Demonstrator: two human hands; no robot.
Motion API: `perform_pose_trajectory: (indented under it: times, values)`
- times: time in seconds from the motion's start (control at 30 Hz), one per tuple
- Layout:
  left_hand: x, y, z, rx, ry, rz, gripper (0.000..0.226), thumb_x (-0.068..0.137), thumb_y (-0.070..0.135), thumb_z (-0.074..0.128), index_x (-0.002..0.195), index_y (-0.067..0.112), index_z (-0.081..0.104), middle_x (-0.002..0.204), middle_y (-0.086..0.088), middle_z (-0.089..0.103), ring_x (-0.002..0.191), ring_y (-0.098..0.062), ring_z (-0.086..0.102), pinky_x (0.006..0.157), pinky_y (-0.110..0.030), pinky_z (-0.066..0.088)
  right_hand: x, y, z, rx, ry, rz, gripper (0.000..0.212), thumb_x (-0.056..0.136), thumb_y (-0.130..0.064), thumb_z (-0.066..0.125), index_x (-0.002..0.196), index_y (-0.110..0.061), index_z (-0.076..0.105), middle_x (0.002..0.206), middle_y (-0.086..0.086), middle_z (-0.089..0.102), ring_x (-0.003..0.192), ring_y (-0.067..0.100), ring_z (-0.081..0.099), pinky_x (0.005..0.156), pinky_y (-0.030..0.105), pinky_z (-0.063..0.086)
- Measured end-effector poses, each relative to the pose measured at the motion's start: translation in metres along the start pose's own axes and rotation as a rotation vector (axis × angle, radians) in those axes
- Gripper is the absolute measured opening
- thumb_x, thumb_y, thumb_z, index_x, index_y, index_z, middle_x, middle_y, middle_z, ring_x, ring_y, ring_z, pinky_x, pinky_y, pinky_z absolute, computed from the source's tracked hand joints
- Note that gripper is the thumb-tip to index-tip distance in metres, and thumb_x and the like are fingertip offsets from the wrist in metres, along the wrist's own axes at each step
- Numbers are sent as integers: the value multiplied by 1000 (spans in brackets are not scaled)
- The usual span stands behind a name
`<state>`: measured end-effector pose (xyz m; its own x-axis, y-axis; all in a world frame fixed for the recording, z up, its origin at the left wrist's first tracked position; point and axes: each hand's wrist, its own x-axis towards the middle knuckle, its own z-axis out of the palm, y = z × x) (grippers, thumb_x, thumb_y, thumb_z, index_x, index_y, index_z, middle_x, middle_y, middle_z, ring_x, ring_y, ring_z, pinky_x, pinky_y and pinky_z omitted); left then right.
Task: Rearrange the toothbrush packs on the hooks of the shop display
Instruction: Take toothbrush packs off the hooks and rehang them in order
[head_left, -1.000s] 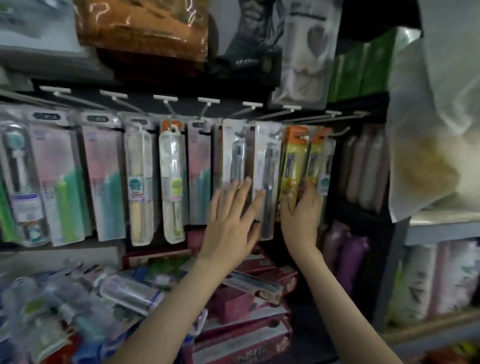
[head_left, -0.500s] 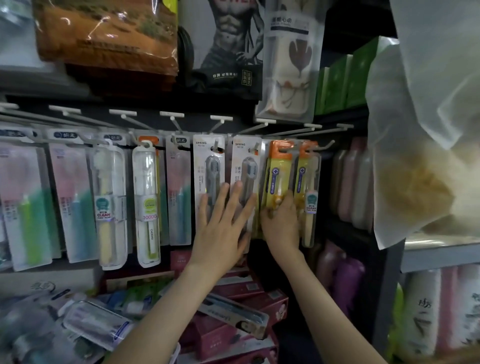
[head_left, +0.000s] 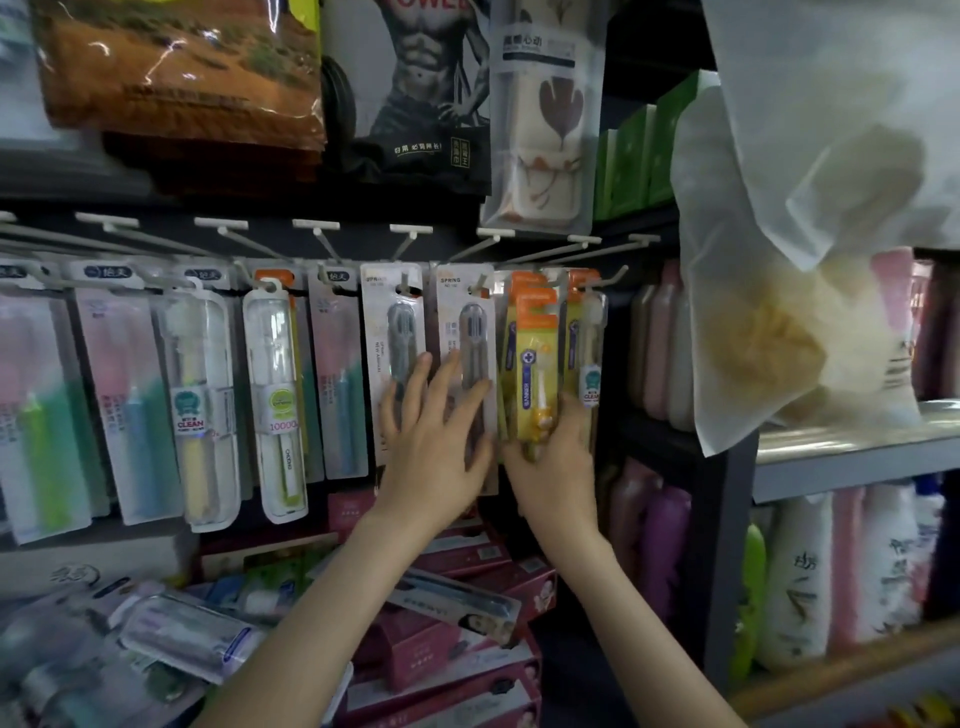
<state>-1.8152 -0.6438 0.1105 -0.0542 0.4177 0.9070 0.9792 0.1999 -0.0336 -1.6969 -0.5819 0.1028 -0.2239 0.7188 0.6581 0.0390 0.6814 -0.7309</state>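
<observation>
At the far left, the pink-and-green packs (head_left: 44, 415) are cut off by the frame edge and too blurred to read. Next come two clear tube packs (head_left: 200, 410) hanging from the row of hooks (head_left: 410, 229), well left of the fingers.

The left hand (head_left: 434, 447) lies flat against two white grey-brush packs (head_left: 467, 332) that hang side by side on neighbouring hooks. Its fingers (head_left: 449, 374) are straight and spread, pressing across the lower halves of both packs and holding nothing. The packs' bottom edges are hidden behind the palm.

Just right of those fingers, the right hand (head_left: 558, 467) grasps the lower end of the front yellow pack (head_left: 535, 364), which covers most of its fingers; only the knuckles and the back of the hand show clearly. The pack's orange top sits at the hook, but whether it is threaded on cannot be told. More yellow packs hang close behind it, mostly hidden, with another clear tube pack (head_left: 591, 364) at the fingers' right.

Below both wrists lie red boxes (head_left: 467, 566), partly covered by the forearms. Farther right stand blurred bottles (head_left: 660, 353), and a white bag (head_left: 779, 260) hangs across the shelving there.
</observation>
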Motion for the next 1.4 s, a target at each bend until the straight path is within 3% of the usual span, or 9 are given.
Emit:
perform_pose_trajectory:
  times: [0.07,0.17,0.3,0.43,0.6,0.73,0.8,1.0,1.4]
  values:
    - [1,10,-3,-153,55,-74,45,87,43,41,121,21,61,138,-9,48,133,-25,27,107,-52,23,-16,0,-5,25,21,-2,65,88,-24,60,141,-22,24,117,3,62,99,20,64,71,26,49]
    - [5,29,-16,-423,32,-217,43,88,50,46,106,17,67,108,-3,65,107,-23,51,89,-46,46,-27,-2,-7,-28,-11,-94,62,90,-23,59,143,-20,26,128,7,57,110,22,59,76,23,46]
    - [7,41,-32,-727,-29,-414,17,90,30,62,96,14,60,84,-2,67,76,-16,64,69,-39,53,-29,-8,-4,-72,-89,-246,58,92,-20,57,143,-11,33,139,9,47,127,21,47,95,20,38]
    - [7,28,-39,-806,-12,-560,8,92,21,59,96,15,61,86,5,66,74,5,59,68,-19,49,-9,1,-4,-51,-19,-252,41,99,-31,41,137,-16,44,136,2,50,126,16,45,104,35,40]
    - [10,10,-35,-800,-40,-668,11,92,20,59,97,10,61,93,-11,66,82,-21,62,77,-42,50,34,15,8,-265,72,-162,52,97,-20,48,144,-7,30,143,13,41,131,26,38,103,31,34]
    - [14,5,-28,-797,-51,-671,14,92,19,59,98,7,61,84,3,60,61,15,51,60,-9,42,51,13,22,-358,19,-58,63,96,-25,49,147,-9,15,146,12,33,131,27,33,98,35,36]
    - [16,3,-25,-794,-55,-680,17,92,20,59,99,4,61,87,-1,60,57,21,47,55,-3,37,58,12,27,-378,21,0,69,94,-29,51,148,-10,11,145,12,34,130,29,36,95,40,40]
    - [16,1,-25,-765,-73,-676,28,90,27,61,101,1,59,103,-22,63,76,-15,52,70,-31,41,69,16,34,-387,47,49,73,93,-28,54,148,-11,10,141,11,40,123,31,46,86,41,46]
    - [12,4,-37,-851,-79,-658,13,91,18,60,99,8,62,100,-15,66,69,-3,58,66,-20,48,50,19,21,-292,64,-103,57,90,-5,51,142,-10,30,136,12,43,120,28,45,93,35,43]
